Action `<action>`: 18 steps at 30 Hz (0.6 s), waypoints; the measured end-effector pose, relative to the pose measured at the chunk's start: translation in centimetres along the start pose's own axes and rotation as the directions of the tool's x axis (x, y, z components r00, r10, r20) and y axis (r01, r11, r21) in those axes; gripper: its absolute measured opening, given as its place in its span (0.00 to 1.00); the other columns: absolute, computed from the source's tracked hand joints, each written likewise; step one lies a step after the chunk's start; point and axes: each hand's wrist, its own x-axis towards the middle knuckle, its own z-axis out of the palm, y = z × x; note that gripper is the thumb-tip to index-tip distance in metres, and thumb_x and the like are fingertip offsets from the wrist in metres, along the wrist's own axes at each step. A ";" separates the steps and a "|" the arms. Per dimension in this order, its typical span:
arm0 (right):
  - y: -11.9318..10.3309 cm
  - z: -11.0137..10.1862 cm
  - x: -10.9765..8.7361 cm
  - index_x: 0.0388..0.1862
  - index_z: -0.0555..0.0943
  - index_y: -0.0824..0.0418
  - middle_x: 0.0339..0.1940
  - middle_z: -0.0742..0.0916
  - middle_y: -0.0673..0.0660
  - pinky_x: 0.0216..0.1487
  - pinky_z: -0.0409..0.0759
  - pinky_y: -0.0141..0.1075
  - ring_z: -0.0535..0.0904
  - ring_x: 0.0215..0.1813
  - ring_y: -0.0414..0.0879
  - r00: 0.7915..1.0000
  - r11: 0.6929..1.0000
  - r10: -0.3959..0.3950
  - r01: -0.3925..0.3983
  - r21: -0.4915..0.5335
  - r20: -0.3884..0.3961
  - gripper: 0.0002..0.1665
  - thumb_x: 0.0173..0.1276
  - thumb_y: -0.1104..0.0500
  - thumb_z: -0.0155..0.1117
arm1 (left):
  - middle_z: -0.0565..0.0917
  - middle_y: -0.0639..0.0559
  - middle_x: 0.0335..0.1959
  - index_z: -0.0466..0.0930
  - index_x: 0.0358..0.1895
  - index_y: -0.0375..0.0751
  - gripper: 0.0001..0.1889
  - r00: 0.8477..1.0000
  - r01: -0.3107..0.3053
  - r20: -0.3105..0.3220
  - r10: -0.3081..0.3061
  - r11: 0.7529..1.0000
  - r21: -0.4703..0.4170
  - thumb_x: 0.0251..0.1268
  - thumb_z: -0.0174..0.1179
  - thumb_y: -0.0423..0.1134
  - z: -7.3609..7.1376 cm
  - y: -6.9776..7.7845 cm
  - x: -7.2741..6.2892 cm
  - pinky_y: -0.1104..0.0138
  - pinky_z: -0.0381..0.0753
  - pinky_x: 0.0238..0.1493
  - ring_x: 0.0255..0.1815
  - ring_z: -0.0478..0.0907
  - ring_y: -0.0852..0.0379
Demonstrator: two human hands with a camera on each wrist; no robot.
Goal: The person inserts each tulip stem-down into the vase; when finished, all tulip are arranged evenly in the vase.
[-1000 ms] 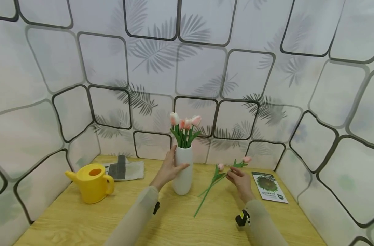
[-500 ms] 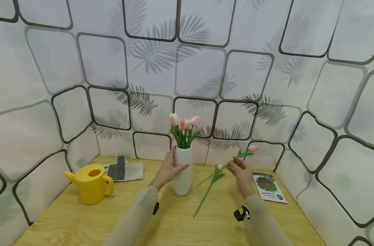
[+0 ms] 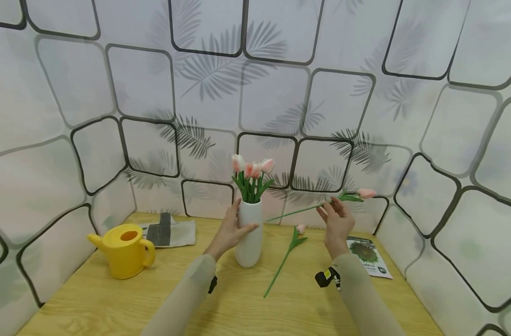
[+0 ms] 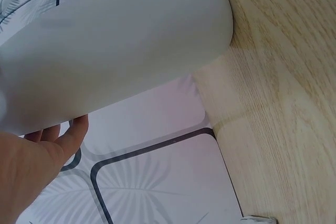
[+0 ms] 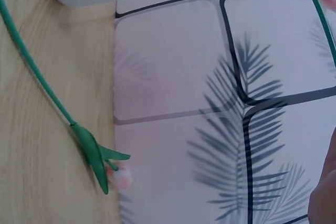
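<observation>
A tall white vase [image 3: 251, 240] stands upright on the wooden table, with several pink and white tulips [image 3: 255, 171] in it. My left hand [image 3: 230, 233] grips its side; the left wrist view shows the fingers [image 4: 76, 132] against the vase wall [image 4: 126, 45]. To the right, my right hand [image 3: 338, 224] pinches the stem of one tulip [image 3: 351, 198] above the table. That tulip is tilted nearly level, bloom to the right, stem end close to the vase. A second tulip [image 3: 296, 241] lies on the table between vase and right hand.
At the left stands a yellow watering can [image 3: 127, 252]. Behind it lies a folded grey and white cloth [image 3: 181, 233]. A seed packet [image 3: 370, 259] with a sunflower picture lies at the right, partly behind my right forearm. A patterned wall covering [image 3: 276, 102] encloses the table.
My right hand has lifted one tulip off the table, moving up and right, and the tulip has turned towards level. The left hand, vase and other tulip stay in place.
</observation>
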 end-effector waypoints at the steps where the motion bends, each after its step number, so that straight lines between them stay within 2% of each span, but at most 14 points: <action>1: -0.2 0.3 0.0 0.48 0.82 0.63 0.34 0.80 0.53 0.43 0.86 0.37 0.84 0.34 0.42 1.000 1.000 -0.007 0.007 0.001 0.000 0.13 0.64 0.71 0.65 | 0.56 0.34 0.74 0.41 0.80 0.45 0.53 1.000 0.000 0.000 0.000 1.000 0.000 0.61 0.67 0.55 0.0 0.0 0.0 0.40 0.68 0.65 0.73 0.61 0.35; 6: -1.3 2.3 0.2 0.49 0.82 0.64 0.34 0.78 0.54 0.43 0.86 0.37 0.82 0.34 0.42 0.998 0.998 -0.056 0.055 0.016 0.016 0.14 0.65 0.71 0.64 | 0.56 0.35 0.74 0.41 0.80 0.45 0.53 1.000 -0.002 0.000 0.002 1.000 -0.001 0.61 0.67 0.55 0.0 0.0 0.0 0.40 0.68 0.66 0.73 0.60 0.36; 13: -2.4 4.7 0.2 0.48 0.81 0.63 0.36 0.78 0.55 0.46 0.86 0.38 0.80 0.36 0.43 0.996 0.995 -0.082 0.080 0.062 0.025 0.13 0.65 0.72 0.64 | 0.57 0.34 0.74 0.42 0.80 0.44 0.52 1.000 -0.009 -0.004 0.009 1.000 -0.012 0.61 0.67 0.53 0.0 0.0 -0.1 0.40 0.69 0.65 0.72 0.61 0.36; 18: -2.7 6.0 0.0 0.51 0.81 0.65 0.39 0.80 0.57 0.47 0.85 0.39 0.82 0.38 0.44 0.987 0.990 -0.139 0.138 0.030 0.074 0.16 0.65 0.71 0.65 | 0.58 0.34 0.74 0.42 0.80 0.43 0.52 1.000 -0.020 -0.008 0.020 1.000 -0.011 0.61 0.67 0.53 0.1 -0.1 -0.1 0.40 0.68 0.65 0.72 0.61 0.36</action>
